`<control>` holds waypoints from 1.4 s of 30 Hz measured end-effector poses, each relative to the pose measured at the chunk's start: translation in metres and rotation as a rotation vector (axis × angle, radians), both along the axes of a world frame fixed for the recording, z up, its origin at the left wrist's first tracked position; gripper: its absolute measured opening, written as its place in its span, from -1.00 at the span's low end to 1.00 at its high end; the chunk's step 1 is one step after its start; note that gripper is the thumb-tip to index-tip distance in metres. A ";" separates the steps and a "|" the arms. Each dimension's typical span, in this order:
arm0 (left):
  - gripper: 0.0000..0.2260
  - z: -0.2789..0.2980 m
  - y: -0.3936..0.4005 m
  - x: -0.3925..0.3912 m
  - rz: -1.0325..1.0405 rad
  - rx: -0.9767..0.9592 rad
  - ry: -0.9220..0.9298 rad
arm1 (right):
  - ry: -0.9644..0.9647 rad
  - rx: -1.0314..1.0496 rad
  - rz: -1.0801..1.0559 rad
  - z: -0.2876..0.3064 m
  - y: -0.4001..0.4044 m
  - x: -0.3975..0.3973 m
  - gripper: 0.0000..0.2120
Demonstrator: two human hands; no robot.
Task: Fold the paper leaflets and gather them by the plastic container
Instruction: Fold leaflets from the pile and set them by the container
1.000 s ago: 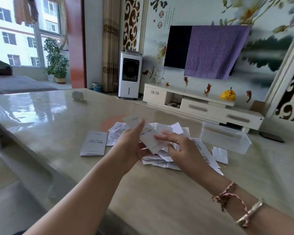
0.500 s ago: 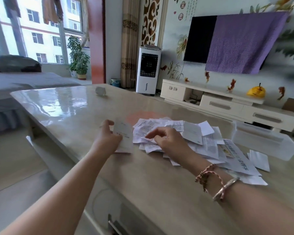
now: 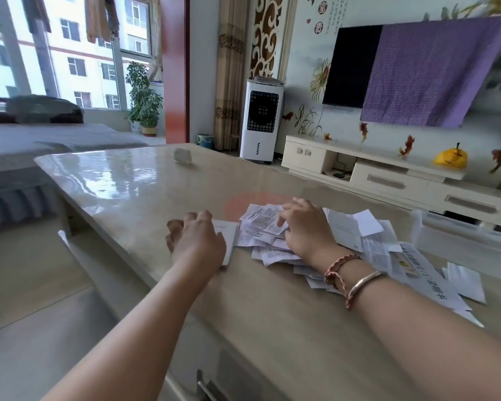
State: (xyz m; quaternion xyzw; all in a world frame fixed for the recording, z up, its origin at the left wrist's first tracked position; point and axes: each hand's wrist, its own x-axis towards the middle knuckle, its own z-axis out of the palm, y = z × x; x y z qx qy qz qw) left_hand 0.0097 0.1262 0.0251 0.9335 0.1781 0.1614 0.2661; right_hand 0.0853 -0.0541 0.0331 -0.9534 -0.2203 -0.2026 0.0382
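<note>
Left fingers (image 3: pixel 185 227) curled, apparently over flat folded leaflet (image 3: pixel 229 235); right fingers (image 3: pixel 284 218) pinching printed slip (image 3: pixel 261 219).

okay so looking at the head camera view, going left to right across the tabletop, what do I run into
Left hand → folded white booklet under it → right hand on the pile of loose leaflets → clear plastic container at the far right.

Bright window daylight, tabletop (image 3: pixel 107 180) glare — blurred edges
</note>
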 end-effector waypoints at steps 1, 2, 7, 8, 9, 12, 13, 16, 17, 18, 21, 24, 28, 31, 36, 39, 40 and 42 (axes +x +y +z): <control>-0.67 0.003 -0.003 -0.001 -0.015 0.007 -0.024 | -0.040 0.025 0.001 0.000 -0.001 0.000 -0.78; -0.67 0.006 -0.007 -0.002 -0.035 0.013 -0.042 | -0.073 0.053 0.004 0.001 -0.003 0.000 -0.80; -0.62 0.017 -0.035 -0.003 -0.233 -0.147 -0.082 | -0.231 0.267 0.068 0.017 -0.025 -0.021 -0.87; -0.60 0.020 -0.043 -0.004 -0.305 -0.233 -0.076 | -0.272 0.291 0.082 0.021 -0.032 -0.028 -0.87; -0.57 0.022 -0.053 -0.006 -0.375 -0.305 -0.064 | -0.310 0.303 0.090 0.025 -0.042 -0.036 -0.86; -0.45 0.029 -0.090 -0.013 -0.562 -0.378 -0.028 | -0.369 0.330 0.110 0.033 -0.077 -0.069 -0.83; -0.42 0.031 -0.103 -0.017 -0.615 -0.405 -0.023 | -0.378 0.331 0.122 0.035 -0.090 -0.081 -0.82; -0.39 0.031 -0.145 -0.028 -0.753 -0.593 0.011 | -0.331 0.292 0.146 0.036 -0.129 -0.112 -0.82; -0.43 0.031 -0.156 -0.031 -0.778 -0.680 0.038 | -0.294 0.270 0.156 0.035 -0.141 -0.118 -0.82; -0.49 0.030 -0.168 -0.035 -0.798 -0.756 0.072 | -0.254 0.249 0.166 0.033 -0.153 -0.124 -0.82; -0.60 0.025 -0.210 -0.046 -0.808 -0.967 0.155 | -0.138 0.254 0.156 0.027 -0.192 -0.143 -0.86; -0.57 0.019 -0.240 -0.053 -0.786 -1.042 0.183 | 0.019 0.408 0.160 0.022 -0.220 -0.159 -0.90; -0.66 0.021 -0.262 -0.056 -0.743 -1.225 0.246 | 0.166 0.487 0.140 0.020 -0.246 -0.168 -0.94; -0.75 0.019 -0.270 -0.056 -0.767 -1.200 0.263 | 0.216 0.540 0.122 0.018 -0.257 -0.172 -0.95; -0.74 0.010 -0.272 -0.060 -0.756 -1.090 0.281 | 0.284 0.611 0.011 0.011 -0.272 -0.176 -0.91; -0.76 0.010 -0.269 -0.064 -0.753 -1.034 0.373 | 0.377 0.744 -0.071 0.008 -0.282 -0.173 -0.86; -0.77 0.011 -0.268 -0.066 -0.758 -0.981 0.397 | 0.407 0.797 -0.084 0.007 -0.283 -0.173 -0.85; -0.83 0.008 -0.266 -0.066 -0.761 -0.784 0.381 | 0.437 0.845 -0.106 0.005 -0.285 -0.171 -0.83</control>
